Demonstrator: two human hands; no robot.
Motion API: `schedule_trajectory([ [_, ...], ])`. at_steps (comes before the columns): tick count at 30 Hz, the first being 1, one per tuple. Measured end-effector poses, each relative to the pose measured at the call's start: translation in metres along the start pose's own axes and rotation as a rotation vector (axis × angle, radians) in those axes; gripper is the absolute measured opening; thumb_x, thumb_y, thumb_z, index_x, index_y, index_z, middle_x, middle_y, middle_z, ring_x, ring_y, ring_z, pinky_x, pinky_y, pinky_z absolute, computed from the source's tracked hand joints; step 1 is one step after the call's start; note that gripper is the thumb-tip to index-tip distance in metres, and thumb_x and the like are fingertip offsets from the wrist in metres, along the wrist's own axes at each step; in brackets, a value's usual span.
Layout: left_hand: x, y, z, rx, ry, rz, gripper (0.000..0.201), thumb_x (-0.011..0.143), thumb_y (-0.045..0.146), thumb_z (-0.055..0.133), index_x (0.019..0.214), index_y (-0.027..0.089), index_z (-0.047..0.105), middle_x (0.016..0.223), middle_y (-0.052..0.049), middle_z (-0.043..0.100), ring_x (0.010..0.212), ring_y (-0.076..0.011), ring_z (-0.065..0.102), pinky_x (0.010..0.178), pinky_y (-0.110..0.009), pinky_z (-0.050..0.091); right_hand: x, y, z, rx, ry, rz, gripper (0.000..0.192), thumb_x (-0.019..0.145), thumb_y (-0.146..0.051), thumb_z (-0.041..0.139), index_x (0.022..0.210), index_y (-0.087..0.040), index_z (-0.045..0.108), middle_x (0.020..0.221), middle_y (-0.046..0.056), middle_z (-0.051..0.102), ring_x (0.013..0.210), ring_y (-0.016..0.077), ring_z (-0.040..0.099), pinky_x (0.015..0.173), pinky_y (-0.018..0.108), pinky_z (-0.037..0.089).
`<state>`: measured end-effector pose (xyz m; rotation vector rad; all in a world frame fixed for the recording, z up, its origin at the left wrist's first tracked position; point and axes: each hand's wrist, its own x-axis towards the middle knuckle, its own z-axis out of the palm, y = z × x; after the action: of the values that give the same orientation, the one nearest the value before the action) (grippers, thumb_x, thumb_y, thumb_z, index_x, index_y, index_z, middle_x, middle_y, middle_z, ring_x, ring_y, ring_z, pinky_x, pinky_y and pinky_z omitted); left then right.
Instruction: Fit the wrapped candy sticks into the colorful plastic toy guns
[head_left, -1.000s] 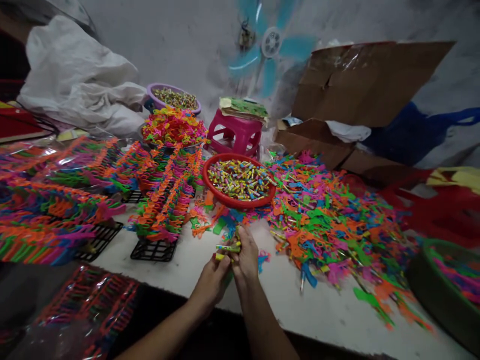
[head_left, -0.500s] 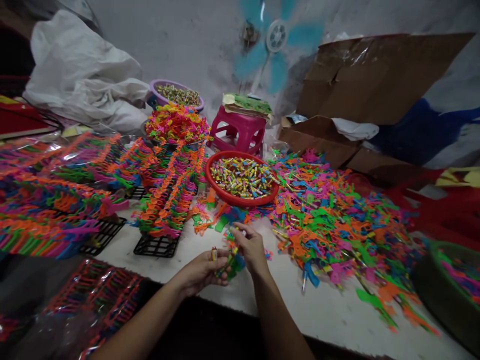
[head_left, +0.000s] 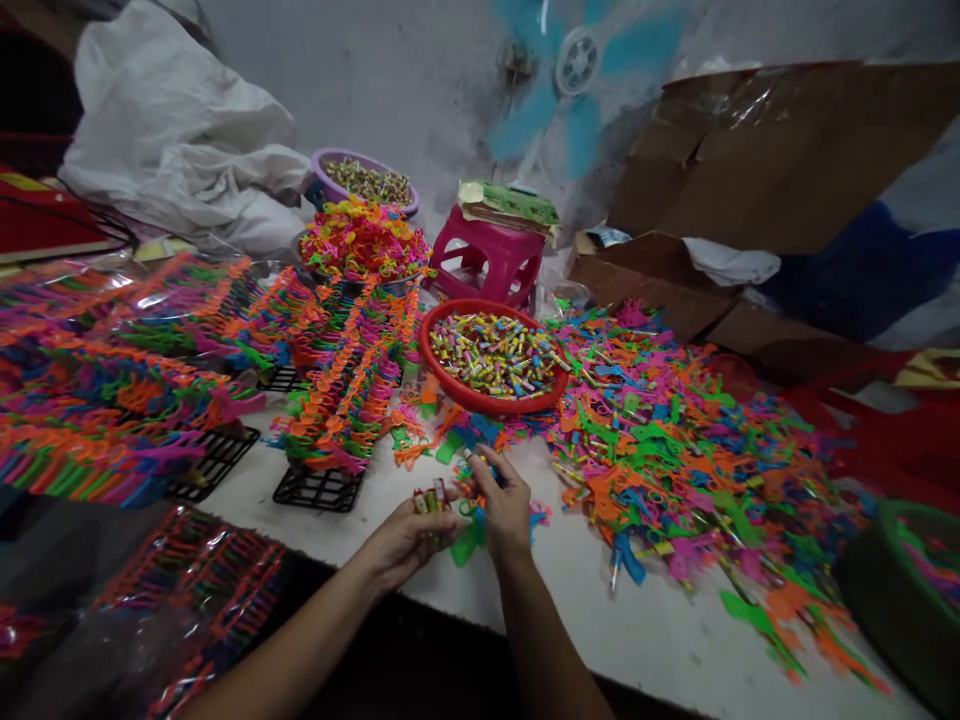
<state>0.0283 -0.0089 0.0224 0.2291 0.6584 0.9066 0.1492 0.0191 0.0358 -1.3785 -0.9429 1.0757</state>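
**Both hands busy just in front of the red bowl**

I see my left hand (head_left: 409, 535) curled shut around a few small wrapped tubes (head_left: 429, 499), their ends sticking up past the fingers, probably kept upright so one can be drawn off at a time. My right hand (head_left: 504, 505) sits just beside it, fingers pinched on a green plastic toy piece (head_left: 468, 541) that hangs below the palm, held close to the tubes as if to bring the two together.

Both hands hover in front of the red bowl (head_left: 450, 385), which is full of the same tubes and within easy reach. Right of the bowl spreads a loose heap of coloured plastic pieces (head_left: 675, 450); left of it, finished rows stand on black wire racks (head_left: 319, 488). Behind the bowl are a pink stool (head_left: 491, 262) and a spinning blue fan (head_left: 581, 75) against a grey wall. Everything rests on a white tabletop (head_left: 600, 620).
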Motion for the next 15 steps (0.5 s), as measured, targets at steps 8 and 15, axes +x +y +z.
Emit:
schedule_trajectory([
  [8,0.012,-0.007,0.007,-0.212,0.072,0.180,0.018,0.071,0.005,0.061,0.088,0.011,0.062,0.085,-0.005,0.067,0.081,-0.0154,0.063,0.071,-0.025,0.052,-0.026,0.014,0.008,-0.212,-0.035,-0.136,0.036,0.073,-0.038,0.056,0.103,-0.018,0.064,0.101,0.008,0.065,0.096,0.0210,0.057,0.088,0.036,0.041],
  [15,0.009,-0.004,0.002,-0.155,0.110,0.136,0.012,0.073,0.014,0.062,0.085,0.011,0.062,0.077,-0.006,0.067,0.070,-0.0155,0.064,0.066,-0.029,0.054,-0.011,0.007,-0.010,-0.215,-0.097,-0.267,0.033,0.081,-0.036,0.048,0.107,-0.021,0.061,0.098,0.007,0.061,0.091,0.0177,0.055,0.080,0.031,0.045],
])
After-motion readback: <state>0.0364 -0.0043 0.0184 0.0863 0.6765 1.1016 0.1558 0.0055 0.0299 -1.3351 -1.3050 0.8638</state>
